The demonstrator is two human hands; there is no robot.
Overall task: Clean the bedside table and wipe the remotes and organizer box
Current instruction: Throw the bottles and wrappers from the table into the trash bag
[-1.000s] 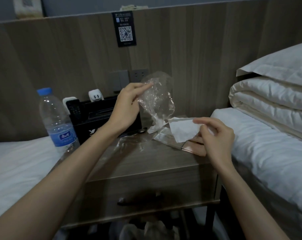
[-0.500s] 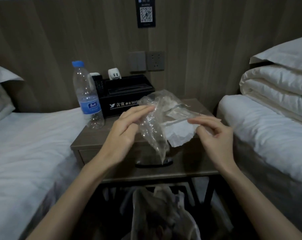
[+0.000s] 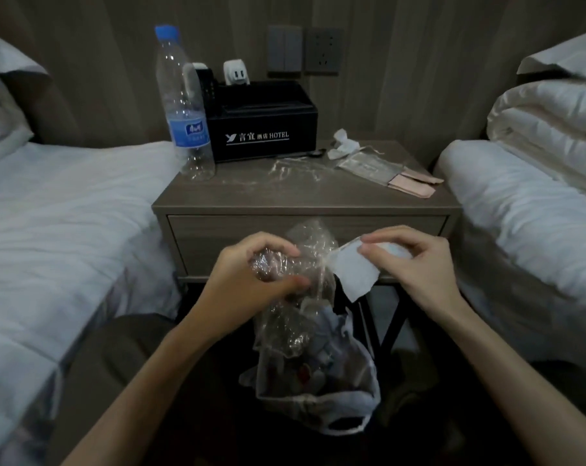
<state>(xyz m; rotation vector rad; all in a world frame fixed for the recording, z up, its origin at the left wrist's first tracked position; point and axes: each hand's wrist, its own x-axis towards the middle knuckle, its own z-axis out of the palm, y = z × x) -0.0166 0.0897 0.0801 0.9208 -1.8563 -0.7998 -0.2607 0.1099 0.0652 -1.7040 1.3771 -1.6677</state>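
Note:
My left hand [image 3: 251, 277] grips crumpled clear plastic wrap [image 3: 311, 243] in front of the bedside table's drawer. My right hand [image 3: 416, 264] pinches a white wipe [image 3: 352, 272] beside it. Both hands hover above a white trash bag [image 3: 318, 381] on the floor. On the bedside table [image 3: 301, 193] stands a black organizer box [image 3: 264, 129] marked HOTEL, with a black remote [image 3: 207, 84] upright at its back left. More clear wrap [image 3: 291, 168], a crumpled tissue [image 3: 343, 144] and flat packets [image 3: 385, 173] lie on the tabletop.
A water bottle [image 3: 184, 105] with a blue cap stands at the table's left rear corner. A white charger [image 3: 236, 73] sits behind the box. Beds [image 3: 66, 210] flank the table, with a folded duvet [image 3: 550, 129] on the right one. Wall sockets [image 3: 323, 50] are above.
Both hands came down from above the tabletop to in front of the drawer, over the trash bag. My left hand has crumpled the plastic wrap into its fist. The view tilted downward.

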